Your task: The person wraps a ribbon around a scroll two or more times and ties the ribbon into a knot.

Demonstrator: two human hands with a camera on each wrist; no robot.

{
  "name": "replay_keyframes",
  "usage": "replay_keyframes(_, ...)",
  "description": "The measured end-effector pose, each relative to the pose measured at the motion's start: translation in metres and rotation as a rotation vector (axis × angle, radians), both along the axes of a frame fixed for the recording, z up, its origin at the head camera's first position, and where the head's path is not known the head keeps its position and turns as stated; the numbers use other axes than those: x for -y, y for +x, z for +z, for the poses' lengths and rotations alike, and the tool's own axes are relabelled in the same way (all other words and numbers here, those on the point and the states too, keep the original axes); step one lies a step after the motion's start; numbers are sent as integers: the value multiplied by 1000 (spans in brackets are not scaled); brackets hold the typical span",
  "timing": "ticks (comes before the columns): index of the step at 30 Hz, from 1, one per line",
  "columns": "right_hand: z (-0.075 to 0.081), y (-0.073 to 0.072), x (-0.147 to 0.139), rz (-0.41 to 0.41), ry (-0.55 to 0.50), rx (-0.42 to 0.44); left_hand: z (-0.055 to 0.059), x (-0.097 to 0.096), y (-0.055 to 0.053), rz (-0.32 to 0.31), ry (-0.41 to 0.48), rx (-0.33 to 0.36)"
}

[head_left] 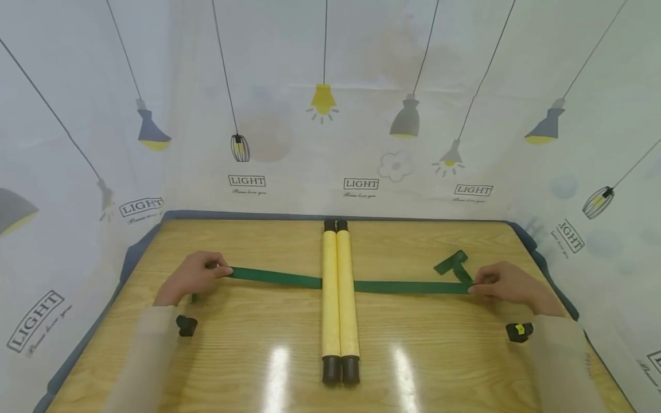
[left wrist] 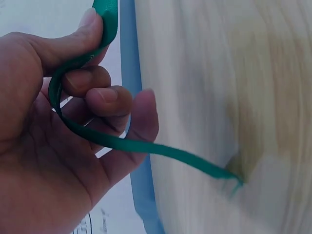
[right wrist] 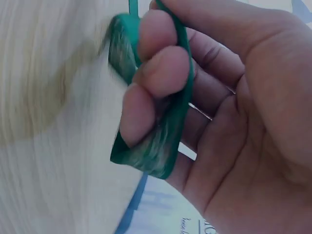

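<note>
the green ribbon (head_left: 276, 279) runs crosswise on the table (head_left: 232, 355), passing beneath two yellow sticks (head_left: 331, 292) that lie side by side, black caps (head_left: 331, 370) at their ends. the left hand (head_left: 198, 273) pinches it between thumb and fingers on one side; the right hand (head_left: 508, 282) pinches it on the other. in the left wrist view a tail curls past the palm; in the right, the ribbon folds around the fingertips, and a crooked loose end shows beyond that hand.

the step in hand seems to be holding the ribbon out straight and flat under the sticks. the next move likely calls for both pinches staying firm and level, so that it neither twists nor rolls the sticks.

the table is glossy wood grain with two bright reflections, edged in blue-grey. pale wall sheets (head_left: 294, 189) printed with hanging lamps and the word "light" surround it.
</note>
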State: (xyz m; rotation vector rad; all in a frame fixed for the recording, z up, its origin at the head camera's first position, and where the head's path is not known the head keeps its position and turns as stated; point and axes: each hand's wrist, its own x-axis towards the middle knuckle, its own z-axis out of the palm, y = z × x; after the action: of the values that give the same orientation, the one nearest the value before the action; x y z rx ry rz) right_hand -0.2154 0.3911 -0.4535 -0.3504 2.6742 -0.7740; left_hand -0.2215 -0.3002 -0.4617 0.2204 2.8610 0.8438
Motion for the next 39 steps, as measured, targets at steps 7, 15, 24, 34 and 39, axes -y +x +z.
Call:
replay_keyframes(7, 3, 7, -9, 12, 50, -33, 9, 26, 9, 46, -15, -29)
replay_keyframes(15, -3, 9, -21, -31, 138, -73, 13, 65, 20, 123, -39, -34)
replay_keyframes(24, 12, 20, -53, -59, 193, -172, 19, 108, 33, 256, -31, 85)
replay_keyframes(34, 15, 25, -87, -204, 229, -290, 18, 123, 34, 453, -2, 168)
replay_keyframes(39, 5, 24, -97, -258, 267, -333, 15, 126, 35, 430, -27, 158)
